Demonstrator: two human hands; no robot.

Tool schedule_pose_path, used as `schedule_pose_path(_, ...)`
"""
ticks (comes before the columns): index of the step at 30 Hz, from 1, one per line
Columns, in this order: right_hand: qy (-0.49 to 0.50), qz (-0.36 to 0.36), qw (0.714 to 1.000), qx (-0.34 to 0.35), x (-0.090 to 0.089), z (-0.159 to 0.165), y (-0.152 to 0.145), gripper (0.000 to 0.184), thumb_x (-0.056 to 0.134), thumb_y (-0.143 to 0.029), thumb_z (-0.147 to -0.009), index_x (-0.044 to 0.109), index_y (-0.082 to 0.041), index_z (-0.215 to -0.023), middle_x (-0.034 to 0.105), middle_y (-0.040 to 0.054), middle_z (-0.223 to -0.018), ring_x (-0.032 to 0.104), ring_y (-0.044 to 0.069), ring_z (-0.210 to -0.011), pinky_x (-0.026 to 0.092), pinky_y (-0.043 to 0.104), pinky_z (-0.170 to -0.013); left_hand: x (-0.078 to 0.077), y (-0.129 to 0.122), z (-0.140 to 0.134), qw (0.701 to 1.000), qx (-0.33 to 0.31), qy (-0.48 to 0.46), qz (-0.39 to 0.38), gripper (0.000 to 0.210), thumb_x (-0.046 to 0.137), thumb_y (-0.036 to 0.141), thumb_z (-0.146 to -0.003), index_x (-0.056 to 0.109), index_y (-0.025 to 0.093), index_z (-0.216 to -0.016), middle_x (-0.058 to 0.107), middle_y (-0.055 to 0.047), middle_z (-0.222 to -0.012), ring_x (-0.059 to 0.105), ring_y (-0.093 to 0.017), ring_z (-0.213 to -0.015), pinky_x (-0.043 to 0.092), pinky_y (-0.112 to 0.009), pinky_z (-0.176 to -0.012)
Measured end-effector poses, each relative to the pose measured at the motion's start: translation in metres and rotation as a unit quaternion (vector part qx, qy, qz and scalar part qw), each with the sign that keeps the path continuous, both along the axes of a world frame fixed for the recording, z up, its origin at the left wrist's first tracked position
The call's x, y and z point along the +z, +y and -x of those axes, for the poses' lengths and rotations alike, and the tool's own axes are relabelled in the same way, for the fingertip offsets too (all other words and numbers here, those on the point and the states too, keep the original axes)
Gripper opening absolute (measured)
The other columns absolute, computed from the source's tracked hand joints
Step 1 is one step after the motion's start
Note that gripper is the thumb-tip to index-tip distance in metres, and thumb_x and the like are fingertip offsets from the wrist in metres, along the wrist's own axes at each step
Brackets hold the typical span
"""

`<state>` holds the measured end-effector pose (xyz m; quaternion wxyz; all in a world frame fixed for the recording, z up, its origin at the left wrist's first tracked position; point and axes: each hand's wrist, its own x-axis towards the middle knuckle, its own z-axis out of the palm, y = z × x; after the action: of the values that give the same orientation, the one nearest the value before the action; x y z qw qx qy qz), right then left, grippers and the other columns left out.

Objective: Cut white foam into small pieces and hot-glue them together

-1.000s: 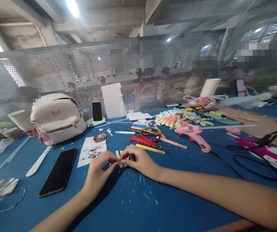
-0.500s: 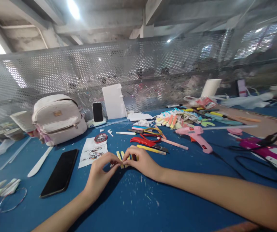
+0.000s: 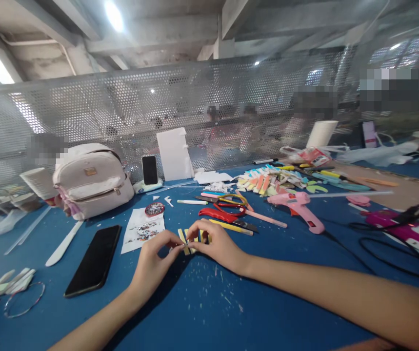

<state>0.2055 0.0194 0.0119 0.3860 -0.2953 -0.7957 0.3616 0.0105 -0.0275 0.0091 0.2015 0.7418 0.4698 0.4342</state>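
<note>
The left hand (image 3: 156, 256) and right hand (image 3: 219, 246) still meet at the yellow strips (image 3: 182, 236), each grip pressed together.

- The person's bare left forearm (image 3: 103, 314) slants up rightward from below.
- The bare left grip (image 3: 157, 251) pinches, forefinger arched above thumb.
- The bare right forearm (image 3: 326, 285) reaches leftward, nearly level.
- The bare right grip (image 3: 219, 243) pinches likewise, tips just beside the left's.

Passage over tabletop (image 3: 209, 324), nearside of right hand (image 3: 218, 243) (flecks (image 3: 241, 308) scattered); yellow pen (image 3: 231, 227), red-handled tool (image 3: 214, 213) obstruct beyond.
</note>
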Motion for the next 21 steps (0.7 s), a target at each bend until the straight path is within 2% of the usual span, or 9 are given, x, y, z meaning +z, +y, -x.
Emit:
schedule_pose_path(3, 0.0, -0.006, 1.0, -0.005, -0.0011, 0.0001, 0.0008, 0.005, 0.071, -0.02, -0.085, 0.066, -0.02, -0.087, 0.067, 0.0003, -0.086, 0.059, 0.017, -0.081, 0.043, 0.026, -0.069, 0.0006, -0.0008, -0.0004, 1.0, 0.003, -0.008, -0.003, 0.015, 0.06, 0.023, -0.089, 0.064, 0.019, -0.075, 0.068, -0.001, -0.076, 0.063, -0.015, -0.073, 0.047, -0.026, -0.071)
schedule_pose_path(9, 0.006, -0.033, 0.999, -0.009, 0.0018, -0.0003, 0.0002, 0.011, 0.072, -0.026, -0.086, 0.067, -0.019, -0.078, 0.065, 0.0005, -0.079, 0.057, 0.018, -0.08, 0.041, 0.027, -0.07, 0.0002, 0.0009, -0.0011, 1.0, 0.004, -0.01, -0.001, 0.015, 0.06, 0.023, -0.088, 0.064, 0.019, -0.075, 0.068, -0.001, -0.076, 0.062, -0.015, -0.073, 0.047, -0.026, -0.07)
schedule_pose_path(16, 0.006, -0.033, 0.999, 0.012, -0.0021, -0.0001, 0.0023, 0.015, 0.068, -0.021, -0.088, 0.062, -0.019, -0.075, 0.06, 0.0002, -0.079, 0.053, 0.017, -0.078, 0.04, 0.026, -0.066, -0.0004, 0.0003, -0.0004, 1.0, -0.008, 0.0, 0.007, 0.014, 0.06, 0.024, -0.088, 0.065, 0.019, -0.076, 0.068, -0.001, -0.076, 0.061, -0.015, -0.072, 0.046, -0.025, -0.069)
schedule_pose_path(21, -0.001, -0.065, 0.998, 0.023, -0.0043, 0.0004, 0.002, 0.021, 0.068, -0.019, -0.088, 0.057, -0.019, -0.071, 0.057, -0.0003, -0.077, 0.053, 0.017, -0.08, 0.041, 0.029, -0.073, -0.0027, 0.0014, -0.0014, 1.0, -0.021, 0.006, 0.015, 0.009, 0.066, 0.027, -0.085, 0.067, 0.02, -0.08, 0.067, 0.0, -0.076, 0.059, -0.014, -0.07, 0.046, -0.024, -0.067)
